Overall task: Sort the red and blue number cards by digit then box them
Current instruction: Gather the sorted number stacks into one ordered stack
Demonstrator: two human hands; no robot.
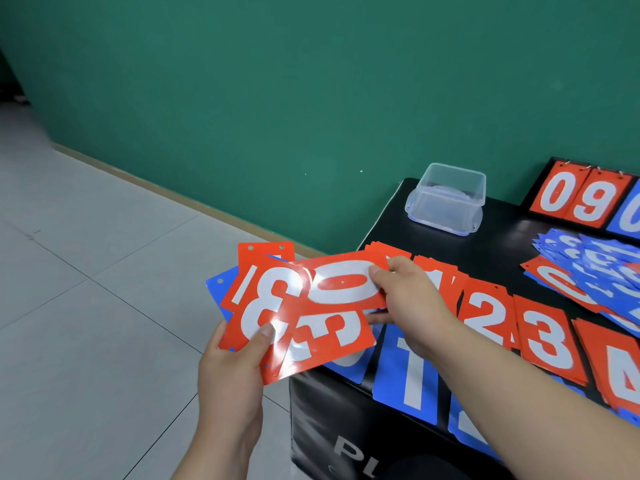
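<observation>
My left hand (232, 368) grips a fanned bunch of cards off the table's left edge, with a red 8 card (266, 306) on top, a red 3 card (332, 337) beside it and blue cards behind. My right hand (405, 299) pinches a red 0 card (343, 282) lying sideways over the fan. On the black table (485, 244) lie sorted red piles: a red 1 pile (438, 278), a red 2 pile (485, 317), a red 3 pile (547, 337) and a red 4 pile (620, 372). Below them sits a blue 1 pile (408, 372).
A clear plastic box (446, 199) stands at the table's far left corner. A flip scoreboard (585, 199) showing 0 and 9 stands at the back right. A loose heap of mostly blue cards (595, 268) lies in front of it. Grey floor tiles lie left of the table.
</observation>
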